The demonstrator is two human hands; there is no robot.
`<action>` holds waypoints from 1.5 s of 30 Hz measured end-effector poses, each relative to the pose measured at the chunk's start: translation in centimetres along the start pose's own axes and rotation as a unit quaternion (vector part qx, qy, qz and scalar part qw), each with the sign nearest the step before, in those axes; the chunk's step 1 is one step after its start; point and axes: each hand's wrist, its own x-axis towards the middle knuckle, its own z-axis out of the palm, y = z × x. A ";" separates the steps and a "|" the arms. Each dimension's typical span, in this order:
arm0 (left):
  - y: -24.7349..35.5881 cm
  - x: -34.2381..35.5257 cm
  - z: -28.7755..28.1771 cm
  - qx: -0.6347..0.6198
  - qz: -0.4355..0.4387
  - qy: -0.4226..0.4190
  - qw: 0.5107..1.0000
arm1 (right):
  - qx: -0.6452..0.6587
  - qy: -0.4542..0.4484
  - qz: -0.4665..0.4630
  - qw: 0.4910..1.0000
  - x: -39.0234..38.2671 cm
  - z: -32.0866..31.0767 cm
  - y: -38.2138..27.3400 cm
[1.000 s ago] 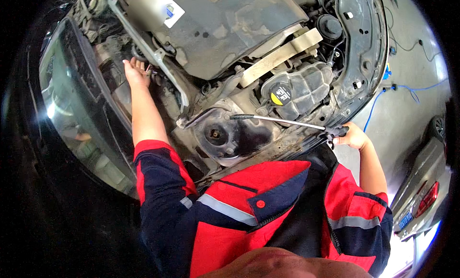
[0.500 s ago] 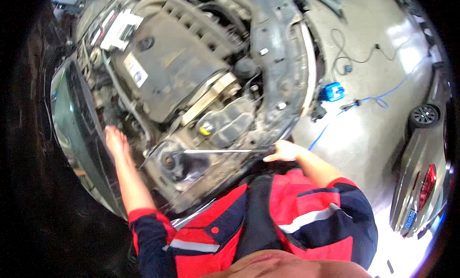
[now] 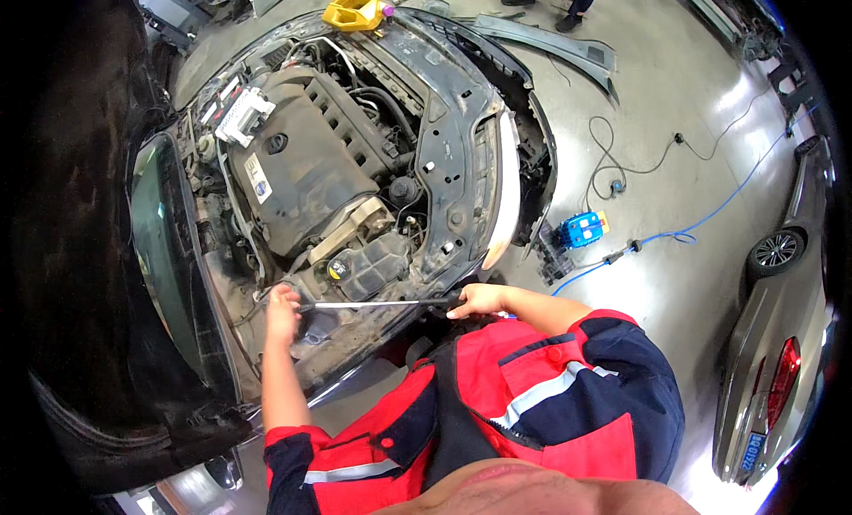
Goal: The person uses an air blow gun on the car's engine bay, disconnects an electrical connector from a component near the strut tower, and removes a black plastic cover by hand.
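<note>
My right hand (image 3: 482, 301) is closed around the black grip of a long wrench (image 3: 373, 304) with a straight silver shaft. The shaft lies level across the near corner of an open engine bay. At its other end, my left hand (image 3: 282, 312) has its fingers curled around the wrench's head, which they mostly hide. Below the shaft is the dirty sheet metal around the suspension mount. Just beyond it sits a grey fluid tank (image 3: 377, 265) with a black and yellow cap (image 3: 337, 269). Farther off is the dusty engine cover (image 3: 311, 178).
A white part (image 3: 245, 117) rests beyond the engine cover. On the car's front stands a yellow jug (image 3: 355, 11). A blue box (image 3: 581, 230), a blue hose (image 3: 652, 238) and a long grey panel (image 3: 550, 49) are on the floor. Another car (image 3: 763, 364) stands at right; a person's legs (image 3: 575, 4) show behind.
My left hand has moved right, from beside the windshield to the wrench's head, and closed there. My right hand keeps its hold on the grip. The view has shifted, showing more of the car's front.
</note>
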 end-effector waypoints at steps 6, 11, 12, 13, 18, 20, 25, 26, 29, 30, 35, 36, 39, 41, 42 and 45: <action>-3.9 -11.7 10.4 -0.139 -0.127 -0.099 0.977 | 0.072 0.050 -0.021 0.996 -4.9 -3.9 1.1; -3.8 -18.4 18.2 0.194 0.033 -0.228 0.954 | 0.163 0.119 -0.057 0.978 -6.2 -4.7 0.0; -3.5 -18.5 18.6 0.217 0.085 -0.264 0.936 | 0.168 0.121 -0.064 0.976 -6.4 -4.6 -0.3; -3.1 -18.2 18.5 0.258 0.089 -0.314 0.910 | 0.166 0.121 -0.056 0.977 -6.2 -4.5 -0.7; -1.5 -15.4 15.8 0.369 0.082 -0.252 0.891 | 0.081 0.179 -0.042 0.980 -6.7 -3.5 -2.4; -1.3 -15.2 14.7 0.338 0.103 -0.208 0.912 | 0.078 0.193 -0.031 0.978 -6.7 -2.5 -2.7; -1.2 -14.8 11.9 -0.043 -0.045 -0.281 0.958 | 0.078 0.172 -0.091 0.978 -5.5 1.3 -2.2; -1.1 -14.2 11.0 0.000 0.017 -0.239 0.971 | 0.084 0.152 -0.115 0.978 -5.2 2.1 -2.1; 0.0 -11.1 7.0 -0.340 -0.045 -0.141 0.929 | -0.025 0.105 -0.067 0.992 -4.6 3.9 -2.7; 0.5 -9.8 5.1 -0.462 -0.089 -0.109 0.876 | -0.153 0.118 0.007 0.981 -4.6 4.3 -3.2; 1.8 -6.0 -1.3 -0.549 -0.043 -0.062 0.832 | -0.045 0.048 -0.160 0.985 -4.6 7.6 -6.6; 1.8 -5.8 -2.0 -0.558 -0.046 -0.071 0.826 | -0.069 0.073 -0.136 0.986 -4.3 8.1 -7.1; 1.8 -5.8 -3.6 -0.581 -0.039 -0.051 0.812 | -0.121 0.099 -0.140 0.978 -3.1 8.5 -7.8; 1.7 -5.9 -4.7 -0.602 -0.046 -0.046 0.795 | -0.195 0.130 -0.235 0.943 -2.2 8.4 -7.8; 1.7 -5.8 -5.3 -0.601 -0.041 -0.057 0.796 | -0.231 0.140 -0.276 0.922 -1.9 8.3 -7.8; 1.1 -5.2 -6.5 -0.566 -0.045 -0.050 0.822 | -0.202 0.118 -0.168 0.958 -1.7 8.0 -7.9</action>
